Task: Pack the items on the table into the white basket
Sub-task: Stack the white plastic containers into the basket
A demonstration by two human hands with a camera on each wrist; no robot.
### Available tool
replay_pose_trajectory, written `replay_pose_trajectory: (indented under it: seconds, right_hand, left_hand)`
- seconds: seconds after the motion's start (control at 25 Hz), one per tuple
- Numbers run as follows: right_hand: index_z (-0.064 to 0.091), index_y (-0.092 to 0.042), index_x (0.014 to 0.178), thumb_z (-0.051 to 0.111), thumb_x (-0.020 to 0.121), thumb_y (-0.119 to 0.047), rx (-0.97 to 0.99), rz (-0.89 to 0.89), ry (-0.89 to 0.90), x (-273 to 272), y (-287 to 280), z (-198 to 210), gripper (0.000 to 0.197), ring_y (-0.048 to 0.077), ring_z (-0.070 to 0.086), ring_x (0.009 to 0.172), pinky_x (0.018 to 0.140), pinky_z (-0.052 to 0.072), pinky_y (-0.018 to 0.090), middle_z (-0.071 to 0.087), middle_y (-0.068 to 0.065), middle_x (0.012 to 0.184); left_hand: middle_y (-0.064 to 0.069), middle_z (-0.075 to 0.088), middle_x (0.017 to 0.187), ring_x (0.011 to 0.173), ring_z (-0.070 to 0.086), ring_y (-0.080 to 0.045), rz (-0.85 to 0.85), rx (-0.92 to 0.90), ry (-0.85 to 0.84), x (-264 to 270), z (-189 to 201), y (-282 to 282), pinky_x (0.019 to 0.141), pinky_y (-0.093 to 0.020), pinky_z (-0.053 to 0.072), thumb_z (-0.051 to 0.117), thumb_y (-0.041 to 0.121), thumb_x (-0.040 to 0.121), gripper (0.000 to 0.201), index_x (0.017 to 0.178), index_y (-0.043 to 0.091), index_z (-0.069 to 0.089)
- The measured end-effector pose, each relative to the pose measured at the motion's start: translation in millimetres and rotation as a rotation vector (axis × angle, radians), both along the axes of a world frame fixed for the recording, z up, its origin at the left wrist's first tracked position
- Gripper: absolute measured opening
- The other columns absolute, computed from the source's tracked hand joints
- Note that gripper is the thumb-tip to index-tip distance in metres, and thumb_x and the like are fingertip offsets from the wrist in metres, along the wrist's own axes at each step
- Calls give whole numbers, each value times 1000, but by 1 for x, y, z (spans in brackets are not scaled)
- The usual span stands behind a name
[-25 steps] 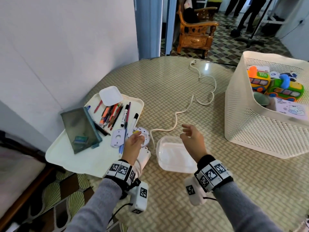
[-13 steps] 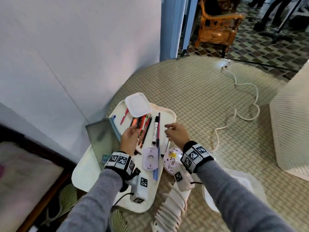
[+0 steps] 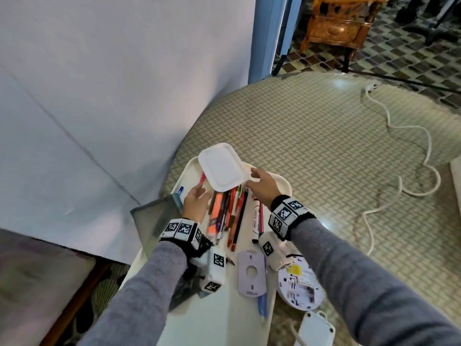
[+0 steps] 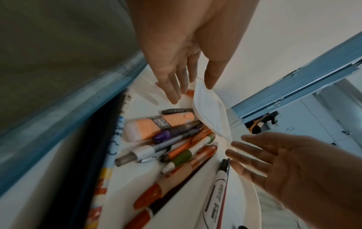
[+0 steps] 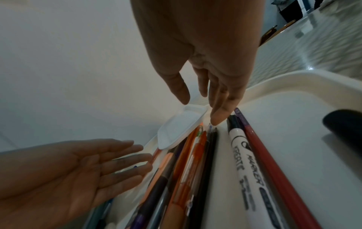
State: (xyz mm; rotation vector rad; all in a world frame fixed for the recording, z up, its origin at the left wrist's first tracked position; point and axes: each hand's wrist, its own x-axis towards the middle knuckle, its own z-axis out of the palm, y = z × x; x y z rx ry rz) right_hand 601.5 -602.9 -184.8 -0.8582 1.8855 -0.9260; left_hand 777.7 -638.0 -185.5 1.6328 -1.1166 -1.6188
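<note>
Both hands are reaching in from either side of the small white lid (image 3: 220, 167), which is lying tilted on the tips of the pens (image 3: 228, 216) at the far end of the white tray (image 3: 279, 182). The left hand (image 3: 197, 202) is spread open with straight fingers just beside the lid; the right hand (image 3: 262, 184) is open too, fingertips at its rim, apparently to lift it two-handed. The tray is overhanging the woven-patterned worktop (image 3: 324, 151) by a pale wall (image 3: 99, 83). The white basket is mostly out of view.
</note>
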Motion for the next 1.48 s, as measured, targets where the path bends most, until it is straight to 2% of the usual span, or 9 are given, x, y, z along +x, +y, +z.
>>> replay_pose_trajectory:
  seconds: [0.12,0.28,0.44,0.6,0.84,1.04,1.16,1.24,1.48]
  right_hand:
    - [37,-6,143,52,92,-11,6,15,14,1,-11,-10,53,21,51,99,74,41,23,51,10,136]
    - [55,-4,130,56,93,-17,-31,-7,104,5,-8,-14,39,24,61,97,89,47,34,64,9,107]
    - [63,-7,112,63,88,-15,-51,-50,33,10,14,-8,26,15,57,73,79,49,34,59,-1,75]
    - [53,-8,109,66,86,-14,-60,-60,-74,16,57,7,27,19,60,73,66,50,28,60,6,84]
    - [33,-15,136,63,88,-8,-181,-282,-116,-14,122,36,57,19,61,73,50,51,21,56,7,102]
    - [53,-19,121,60,92,-16,-249,-322,-33,-46,178,51,30,19,60,79,46,50,24,59,4,94]
    - [57,-15,115,54,94,-13,-225,-324,-15,-61,220,61,21,21,59,75,45,51,30,59,5,92]
    - [50,-7,123,47,96,-7,-220,-333,-19,-69,246,64,27,18,57,69,36,47,25,56,12,98]
    - [51,-16,122,44,91,-3,-164,-382,56,-98,339,70,34,20,55,66,37,46,25,57,12,82]
  left_hand:
    - [-7,56,132,121,53,-21,-34,26,5,-6,-7,-10,106,-42,42,57,9,93,48,139,8,45]
    - [-9,60,122,106,57,-18,8,-45,-32,-9,-6,-9,94,-30,46,58,6,91,40,131,2,50]
    - [-11,63,113,89,65,-20,98,-13,161,-9,3,4,75,-32,56,60,-2,88,38,119,12,45]
    - [-6,64,99,90,65,-22,80,1,329,-10,18,34,71,-34,60,52,-5,92,35,117,17,41]
    - [-13,61,113,91,60,-20,-65,-97,340,-24,34,90,62,-23,53,48,-1,94,26,113,15,52]
    - [-6,66,106,102,59,-28,-204,-148,305,-37,42,138,89,-45,49,51,4,95,24,111,19,60]
    - [-6,67,104,97,61,-21,-217,-136,363,-53,52,177,86,-39,50,55,7,94,25,115,19,60]
    - [-6,67,103,95,63,-17,-204,-94,397,-66,56,201,84,-32,52,59,8,92,33,124,15,55]
    - [-7,65,105,95,62,-18,-310,-106,320,-97,59,278,72,-27,56,58,2,91,35,126,7,54]
